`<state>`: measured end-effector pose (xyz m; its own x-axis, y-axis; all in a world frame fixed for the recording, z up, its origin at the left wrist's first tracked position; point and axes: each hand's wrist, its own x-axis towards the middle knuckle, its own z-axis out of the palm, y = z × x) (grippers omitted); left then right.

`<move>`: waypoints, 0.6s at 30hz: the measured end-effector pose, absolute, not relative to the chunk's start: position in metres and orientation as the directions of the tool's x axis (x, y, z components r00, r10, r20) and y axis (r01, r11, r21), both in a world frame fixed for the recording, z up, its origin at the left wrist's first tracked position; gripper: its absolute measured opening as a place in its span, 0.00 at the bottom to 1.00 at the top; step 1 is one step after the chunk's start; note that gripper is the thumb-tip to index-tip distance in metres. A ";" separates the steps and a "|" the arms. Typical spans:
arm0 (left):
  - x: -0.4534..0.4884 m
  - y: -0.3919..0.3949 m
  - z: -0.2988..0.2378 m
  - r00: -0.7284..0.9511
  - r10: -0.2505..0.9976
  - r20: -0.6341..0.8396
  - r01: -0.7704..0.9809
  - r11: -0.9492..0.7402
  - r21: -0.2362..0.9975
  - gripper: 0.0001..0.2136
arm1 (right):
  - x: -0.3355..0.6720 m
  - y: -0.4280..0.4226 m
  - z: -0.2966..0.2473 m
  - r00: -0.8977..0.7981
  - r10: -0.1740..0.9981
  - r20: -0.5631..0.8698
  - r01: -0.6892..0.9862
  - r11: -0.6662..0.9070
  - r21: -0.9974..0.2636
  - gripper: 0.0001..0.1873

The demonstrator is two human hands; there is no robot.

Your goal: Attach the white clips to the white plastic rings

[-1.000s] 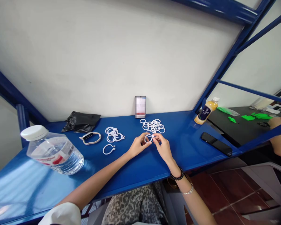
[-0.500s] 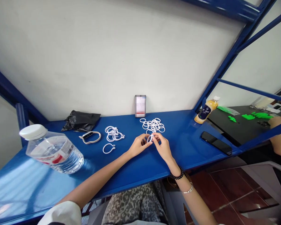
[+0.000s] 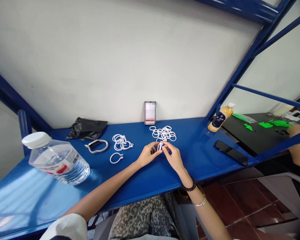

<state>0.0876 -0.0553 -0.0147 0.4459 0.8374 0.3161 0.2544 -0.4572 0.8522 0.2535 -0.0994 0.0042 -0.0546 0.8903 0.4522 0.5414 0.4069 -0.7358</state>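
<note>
My left hand [image 3: 148, 154] and my right hand [image 3: 173, 155] meet over the blue table [image 3: 195, 156], both pinching one small white plastic ring [image 3: 160, 146] between their fingertips. The ring shows nearly edge-on. Just behind the hands lies a heap of loose white rings [image 3: 163, 133]. A second, smaller cluster of white rings [image 3: 121, 142] lies to the left, with a single ring [image 3: 116, 158] in front of it.
A large water bottle [image 3: 57, 160] lies at the left. A watch-like band [image 3: 97, 146] and a black bag [image 3: 86, 129] sit near the wall. A small box [image 3: 150, 113], a juice bottle [image 3: 220, 117] and a dark phone [image 3: 231, 153] are further right. Another person's arm [image 3: 298, 146] shows at the far right.
The ring was held flat and open between the fingers a second ago. It is now turned edge-on and pinched closer between both hands. The hands stayed in the same spot.
</note>
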 end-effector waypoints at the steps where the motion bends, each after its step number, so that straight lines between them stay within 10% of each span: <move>1: 0.088 -0.055 -0.015 0.437 0.842 0.317 0.249 -0.452 0.857 0.25 | 0.253 -0.099 0.004 -0.060 0.890 0.452 0.542 0.410 -0.734 0.16; 18: 0.085 -0.050 -0.016 0.464 0.847 0.258 0.092 -0.335 0.938 0.29 | 0.255 -0.097 0.001 -0.044 0.898 0.438 0.564 0.384 -0.731 0.15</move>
